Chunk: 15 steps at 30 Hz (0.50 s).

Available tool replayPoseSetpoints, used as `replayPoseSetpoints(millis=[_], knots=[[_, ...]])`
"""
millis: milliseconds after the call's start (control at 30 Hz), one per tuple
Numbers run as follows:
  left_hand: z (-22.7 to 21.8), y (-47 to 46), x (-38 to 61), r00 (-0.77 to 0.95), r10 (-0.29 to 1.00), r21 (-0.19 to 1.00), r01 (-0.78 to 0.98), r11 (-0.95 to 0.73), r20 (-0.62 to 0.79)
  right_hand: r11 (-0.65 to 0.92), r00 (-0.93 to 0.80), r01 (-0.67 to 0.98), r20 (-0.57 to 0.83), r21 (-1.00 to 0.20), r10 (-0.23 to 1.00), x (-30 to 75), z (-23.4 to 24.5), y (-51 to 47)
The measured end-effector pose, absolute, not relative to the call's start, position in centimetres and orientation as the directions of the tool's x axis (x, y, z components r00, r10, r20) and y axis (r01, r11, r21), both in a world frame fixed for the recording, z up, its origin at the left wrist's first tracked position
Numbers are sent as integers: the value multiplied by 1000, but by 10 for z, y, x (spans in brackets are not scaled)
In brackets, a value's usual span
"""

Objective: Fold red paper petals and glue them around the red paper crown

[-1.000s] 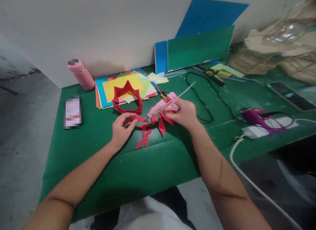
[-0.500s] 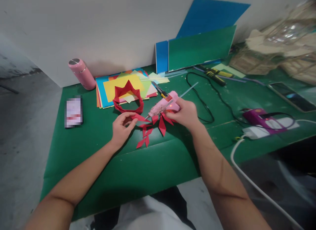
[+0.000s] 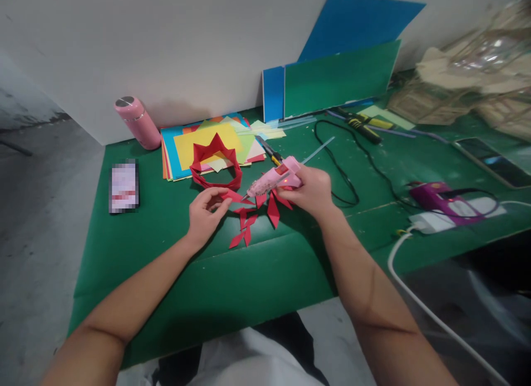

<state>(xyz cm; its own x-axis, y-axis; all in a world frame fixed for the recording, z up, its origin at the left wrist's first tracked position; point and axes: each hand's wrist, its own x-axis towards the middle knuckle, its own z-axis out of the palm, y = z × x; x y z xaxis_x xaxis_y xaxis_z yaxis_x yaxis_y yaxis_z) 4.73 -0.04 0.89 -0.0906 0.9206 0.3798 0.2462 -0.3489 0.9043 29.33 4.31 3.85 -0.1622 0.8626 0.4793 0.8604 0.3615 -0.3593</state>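
My right hand (image 3: 310, 190) grips a pink glue gun (image 3: 274, 177), its nozzle pointing left and down at a folded red paper piece (image 3: 235, 197). That piece is pinched in the fingers of my left hand (image 3: 205, 212). Several more folded red paper pieces (image 3: 258, 214) lie on the green mat (image 3: 249, 275) between and below my hands. A red paper crown-shaped ring (image 3: 214, 162) rests just behind them, partly on a stack of coloured paper sheets (image 3: 207, 142).
A pink bottle (image 3: 136, 122) stands at the back left, a phone (image 3: 123, 186) lies left. Blue and green boards (image 3: 332, 76) lean on the wall. A purple glue gun (image 3: 442, 201) sits on a white power strip at right, with black cable, cutters and another phone (image 3: 493, 162) nearby.
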Motion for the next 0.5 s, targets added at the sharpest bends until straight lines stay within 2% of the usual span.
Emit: replayPoseSetpoints(millis=[333,500], knots=[[10,0,48,-100,927,918,216,-334,361,402,-213,875,531,-270,820,297,33,47],[9,-1,47,-107,932,925,201,-321,347,389,-206,882,525,-266,826,297,36,46]])
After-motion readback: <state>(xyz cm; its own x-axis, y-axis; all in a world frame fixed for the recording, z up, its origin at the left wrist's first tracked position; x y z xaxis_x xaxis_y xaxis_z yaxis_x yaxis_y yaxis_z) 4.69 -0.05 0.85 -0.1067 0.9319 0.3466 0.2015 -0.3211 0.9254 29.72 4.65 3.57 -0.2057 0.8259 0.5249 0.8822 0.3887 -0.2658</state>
